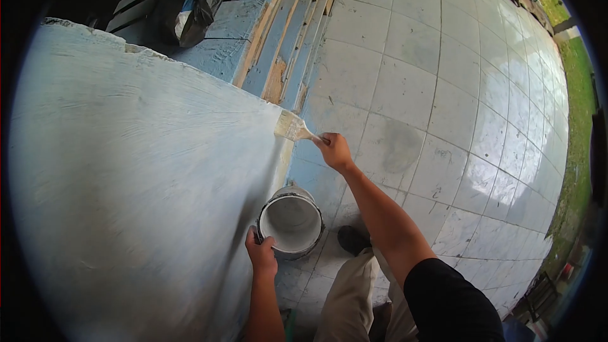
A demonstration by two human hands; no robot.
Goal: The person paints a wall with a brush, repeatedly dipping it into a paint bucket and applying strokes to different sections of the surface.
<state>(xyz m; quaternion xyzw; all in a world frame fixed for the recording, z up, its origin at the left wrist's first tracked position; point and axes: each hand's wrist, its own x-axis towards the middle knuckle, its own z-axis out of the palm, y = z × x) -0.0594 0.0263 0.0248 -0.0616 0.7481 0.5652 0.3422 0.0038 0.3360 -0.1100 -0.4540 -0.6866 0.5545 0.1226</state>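
Observation:
My right hand (335, 151) is closed around the handle of a wide paintbrush (293, 126). Its pale, paint-coated bristles lie against the corner edge of a whitish-blue wall (145, 152). Lower down, my left hand (261, 253) grips the rim of a bucket (291, 223), thumb over the inside and fingers outside. The bucket has a dark rim and whitish paint coating its inner wall. It is held upright beside the wall, in front of my legs.
Square floor tiles (405, 88) spread to the right, with grass (576, 82) beyond their edge. Long wooden strips (278, 31) lie behind the wall's end, near a dark plastic bag (193, 19). My shoe (352, 239) stands just right of the bucket.

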